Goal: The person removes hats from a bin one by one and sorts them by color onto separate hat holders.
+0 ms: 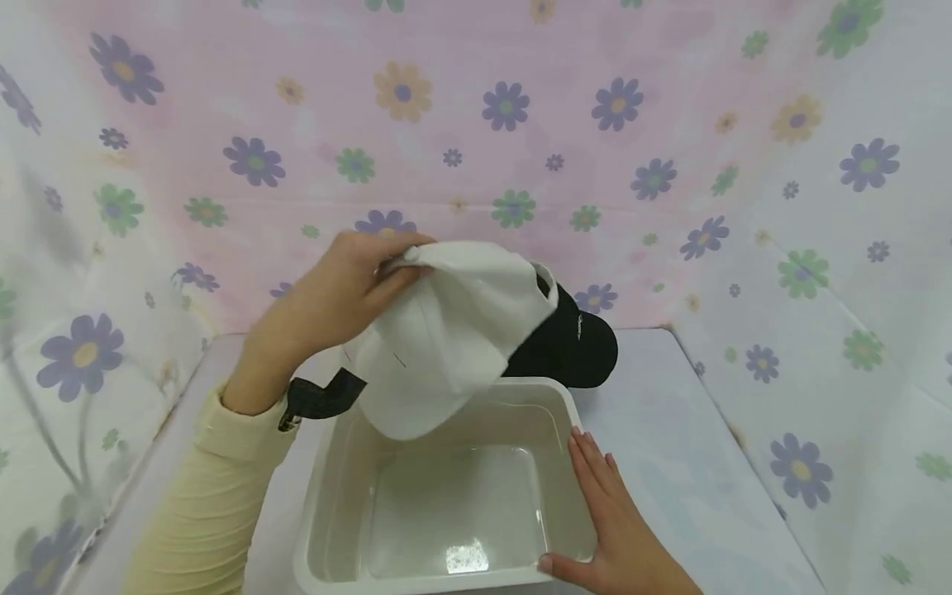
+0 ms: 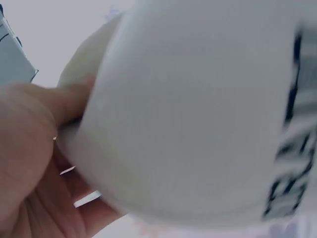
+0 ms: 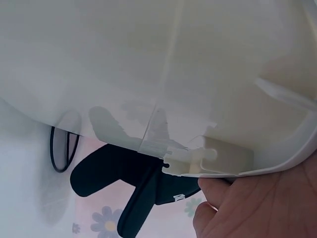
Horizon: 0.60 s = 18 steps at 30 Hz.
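My left hand (image 1: pixel 338 289) pinches a white baseball cap (image 1: pixel 446 330) by its edge, holding it over the back of a white plastic basin (image 1: pixel 554 405). The cap's brim hangs down into the basin's upper part. Up close in the left wrist view, the cap (image 2: pixel 188 114) shows blurred dark lettering at the right. My right hand (image 1: pixel 621 529) rests on the basin's right side, fingers straight along the rim and thumb at the front corner. Behind the basin is a black cap (image 1: pixel 591 351), partly hidden by the white one; the right wrist view shows it too.
The basin stands on a pale table (image 1: pixel 669 446). Flower-patterned cloth (image 1: pixel 461 190) hangs at the back and on both sides. A black strap (image 1: pixel 323 397) sticks out from my left wrist. A dark thin loop (image 3: pixel 64 148) shows beyond the basin in the right wrist view.
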Tool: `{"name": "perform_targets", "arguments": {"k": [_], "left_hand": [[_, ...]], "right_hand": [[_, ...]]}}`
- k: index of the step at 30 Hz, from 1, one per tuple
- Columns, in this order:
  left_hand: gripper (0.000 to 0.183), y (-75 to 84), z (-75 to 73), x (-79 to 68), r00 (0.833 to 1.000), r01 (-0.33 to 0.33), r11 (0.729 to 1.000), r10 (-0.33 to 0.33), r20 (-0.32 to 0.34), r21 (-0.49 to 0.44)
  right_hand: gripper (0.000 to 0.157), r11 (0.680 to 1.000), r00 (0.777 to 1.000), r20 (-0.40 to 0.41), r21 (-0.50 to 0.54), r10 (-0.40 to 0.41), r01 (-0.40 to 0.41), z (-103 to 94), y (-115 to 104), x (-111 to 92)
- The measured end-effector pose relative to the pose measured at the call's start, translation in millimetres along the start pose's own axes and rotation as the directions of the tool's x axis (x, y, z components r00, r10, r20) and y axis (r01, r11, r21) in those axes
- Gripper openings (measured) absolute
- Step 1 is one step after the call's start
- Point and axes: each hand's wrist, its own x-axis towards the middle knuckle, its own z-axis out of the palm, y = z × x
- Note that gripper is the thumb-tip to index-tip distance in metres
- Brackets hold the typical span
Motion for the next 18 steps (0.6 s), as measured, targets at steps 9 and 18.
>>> {"name": "perform_targets", "arguments": {"k": [9, 18], "left_hand": [[0.02, -54.7, 5.8, 10.7, 0.984, 0.172, 0.959, -0.155, -0.088, 0.225], [0.031, -120.4, 48.4, 2.3, 0.962, 0.254, 0.952, -0.267, 0.058, 0.169]], "right_hand": [[0.125, 0.999, 0.999, 0.029, 0.011, 0.043, -0.043, -2.2, -2, -2], [0.124, 0.998, 0.998, 0.033, 0.025, 0.055, -0.056, -0.9, -2, -2]]}}
